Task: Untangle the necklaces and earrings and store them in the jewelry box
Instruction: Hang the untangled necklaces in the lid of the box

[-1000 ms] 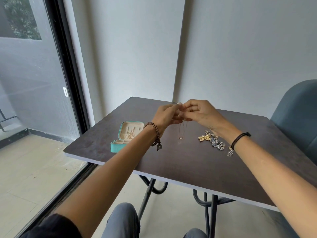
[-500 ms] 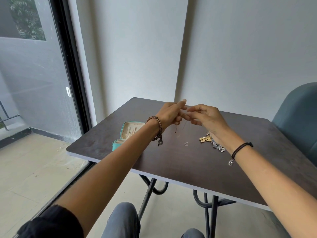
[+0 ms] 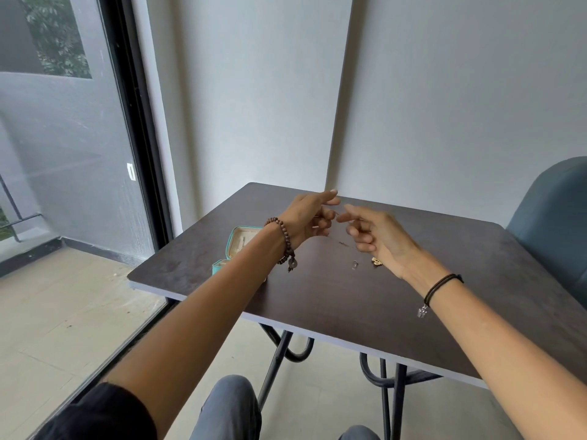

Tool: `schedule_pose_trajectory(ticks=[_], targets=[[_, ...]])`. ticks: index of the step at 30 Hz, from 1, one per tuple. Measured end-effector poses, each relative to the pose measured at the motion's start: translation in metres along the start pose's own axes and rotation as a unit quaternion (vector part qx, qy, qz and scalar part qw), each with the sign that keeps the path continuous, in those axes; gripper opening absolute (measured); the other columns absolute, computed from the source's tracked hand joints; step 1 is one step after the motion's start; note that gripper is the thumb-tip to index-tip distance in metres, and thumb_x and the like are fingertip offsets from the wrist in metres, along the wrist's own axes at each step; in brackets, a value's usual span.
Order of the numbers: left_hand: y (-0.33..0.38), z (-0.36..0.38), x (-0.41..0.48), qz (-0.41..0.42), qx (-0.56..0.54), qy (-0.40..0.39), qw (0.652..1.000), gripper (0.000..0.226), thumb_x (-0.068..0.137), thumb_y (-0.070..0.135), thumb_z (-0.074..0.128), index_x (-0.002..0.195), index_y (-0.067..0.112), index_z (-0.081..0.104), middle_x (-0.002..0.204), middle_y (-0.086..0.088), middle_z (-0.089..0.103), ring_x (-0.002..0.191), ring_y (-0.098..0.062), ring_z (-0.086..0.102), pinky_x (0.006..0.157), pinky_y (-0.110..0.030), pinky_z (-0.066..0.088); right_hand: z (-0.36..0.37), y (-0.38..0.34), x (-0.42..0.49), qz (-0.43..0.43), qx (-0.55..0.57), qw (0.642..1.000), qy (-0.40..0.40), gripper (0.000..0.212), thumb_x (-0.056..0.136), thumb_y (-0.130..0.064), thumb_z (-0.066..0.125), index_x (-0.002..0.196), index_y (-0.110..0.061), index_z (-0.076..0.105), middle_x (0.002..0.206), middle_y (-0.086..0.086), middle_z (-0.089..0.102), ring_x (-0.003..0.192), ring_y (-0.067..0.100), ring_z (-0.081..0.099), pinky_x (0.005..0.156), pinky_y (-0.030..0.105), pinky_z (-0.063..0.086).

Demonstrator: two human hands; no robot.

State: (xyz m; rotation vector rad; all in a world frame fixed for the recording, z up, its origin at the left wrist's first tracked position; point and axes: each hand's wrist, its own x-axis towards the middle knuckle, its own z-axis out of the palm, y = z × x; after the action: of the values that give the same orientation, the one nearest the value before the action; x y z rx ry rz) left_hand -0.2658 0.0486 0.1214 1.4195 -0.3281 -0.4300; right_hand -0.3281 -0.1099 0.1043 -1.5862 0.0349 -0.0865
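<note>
Hovering above the dark table [image 3: 317,312], the left hand [image 3: 305,217] and right hand [image 3: 378,236] pinch the two ends of a thin chain [image 3: 336,213], too fine to trace, fingertips nearly meeting. A silver earring [image 3: 354,265] and a gold piece [image 3: 376,261] lie below the right hand. An open teal jewelry box [image 3: 236,247] sits beside the left wrist. No writing is legible anywhere.

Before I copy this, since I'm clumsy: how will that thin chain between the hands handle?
The chain looks hair-thin, so probably very light and floppy. It is barely visible between left hand and right hand, so likely slippery and apt to retangle.
</note>
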Motion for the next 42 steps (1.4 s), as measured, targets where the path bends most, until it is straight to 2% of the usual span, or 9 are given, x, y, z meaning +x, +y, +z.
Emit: schedule_pose_trajectory(ticks=[3, 6, 9, 13, 19, 28, 35, 39, 42], targets=[[-0.002, 0.000, -0.001, -0.004, -0.022, 0.008, 1.000, 0.021, 0.097, 0.029, 0.056, 0.102, 0.010, 0.062, 0.061, -0.001, 0.051, 0.049, -0.012, 0.040, 0.055, -0.027, 0.045, 0.001, 0.001, -0.002, -0.006, -0.046, 0.999, -0.004, 0.042, 0.089, -0.047, 0.068, 0.102, -0.008, 0.074, 0.062, -0.005, 0.031, 0.053, 0.010, 0.021, 0.049, 0.026, 0.015], [-0.005, 0.000, -0.002, 0.001, -0.018, 0.015, 1.000, 0.022, 0.097, 0.028, 0.057, 0.102, 0.009, 0.064, 0.061, -0.001, 0.051, 0.048, -0.012, 0.039, 0.055, -0.027, 0.045, 0.001, 0.000, -0.003, -0.021, -0.022, 1.000, -0.006, 0.030, 0.088, -0.043, 0.071, 0.090, -0.013, 0.072, 0.059, -0.007, 0.025, 0.051, 0.010, 0.019, 0.050, 0.028, 0.013], [-0.011, -0.003, -0.003, 0.009, 0.011, 0.011, 1.000, 0.024, 0.096, 0.031, 0.059, 0.093, 0.008, 0.068, 0.060, 0.000, 0.050, 0.045, -0.011, 0.040, 0.054, -0.026, 0.045, 0.000, -0.002, -0.002, -0.013, 0.114, 0.993, -0.021, 0.020, 0.087, -0.030, 0.071, 0.077, -0.014, 0.064, 0.056, -0.006, 0.031, 0.049, 0.010, 0.026, 0.050, 0.024, 0.020], [-0.022, -0.006, -0.008, 0.002, 0.042, -0.015, 0.999, 0.031, 0.094, 0.034, 0.062, 0.074, 0.010, 0.065, 0.059, 0.001, 0.047, 0.047, -0.011, 0.040, 0.056, -0.025, 0.046, -0.002, -0.004, 0.000, -0.007, 0.235, 0.972, -0.026, 0.020, 0.095, -0.017, 0.061, 0.077, -0.010, 0.057, 0.066, 0.001, 0.047, 0.057, 0.012, 0.041, 0.052, 0.021, 0.039], [-0.025, -0.012, -0.009, 0.006, 0.019, -0.021, 1.000, 0.032, 0.090, 0.034, 0.066, 0.066, 0.017, 0.055, 0.057, 0.003, 0.043, 0.045, -0.010, 0.035, 0.057, -0.025, 0.043, 0.001, -0.005, 0.002, 0.003, 0.147, 0.988, -0.053, 0.019, 0.095, -0.024, 0.062, 0.079, -0.013, 0.057, 0.064, -0.003, 0.038, 0.053, 0.009, 0.030, 0.052, 0.022, 0.024], [-0.026, -0.026, -0.011, 0.003, -0.003, -0.005, 1.000, 0.031, 0.090, 0.031, 0.068, 0.066, 0.017, 0.055, 0.057, 0.002, 0.042, 0.044, -0.010, 0.035, 0.057, -0.025, 0.041, 0.014, -0.003, 0.013, -0.020, 0.063, 0.996, -0.059, 0.016, 0.093, -0.025, 0.068, 0.092, -0.009, 0.069, 0.059, -0.006, 0.031, 0.051, 0.009, 0.027, 0.048, 0.021, 0.024], [-0.034, -0.043, -0.010, 0.027, -0.002, 0.028, 0.999, 0.033, 0.091, 0.031, 0.067, 0.067, 0.013, 0.055, 0.061, -0.002, 0.048, 0.049, -0.015, 0.047, 0.060, -0.029, 0.051, 0.034, -0.004, 0.028, -0.032, 0.072, 0.995, -0.066, 0.014, 0.096, -0.019, 0.063, 0.089, -0.007, 0.065, 0.068, 0.001, 0.050, 0.058, 0.013, 0.045, 0.060, 0.026, 0.040], [-0.034, -0.057, -0.008, 0.066, 0.038, 0.062, 0.995, 0.027, 0.095, 0.029, 0.062, 0.081, 0.006, 0.064, 0.080, -0.007, 0.067, 0.073, -0.020, 0.067, 0.081, -0.031, 0.055, 0.046, -0.005, 0.037, -0.048, 0.046, 0.995, -0.074, 0.013, 0.096, -0.016, 0.063, 0.091, -0.004, 0.065, 0.071, 0.004, 0.057, 0.063, 0.017, 0.054, 0.067, 0.028, 0.049], [-0.036, -0.075, -0.006, 0.086, 0.066, 0.105, 0.989, 0.022, 0.095, 0.026, 0.062, 0.090, 0.005, 0.066, 0.089, -0.009, 0.069, 0.080, -0.019, 0.067, 0.081, -0.028, 0.049, 0.055, -0.005, 0.047, -0.054, 0.017, 0.996, -0.076, 0.013, 0.096, -0.015, 0.063, 0.089, -0.005, 0.066, 0.071, 0.005, 0.058, 0.064, 0.018, 0.056, 0.069, 0.028, 0.050]])
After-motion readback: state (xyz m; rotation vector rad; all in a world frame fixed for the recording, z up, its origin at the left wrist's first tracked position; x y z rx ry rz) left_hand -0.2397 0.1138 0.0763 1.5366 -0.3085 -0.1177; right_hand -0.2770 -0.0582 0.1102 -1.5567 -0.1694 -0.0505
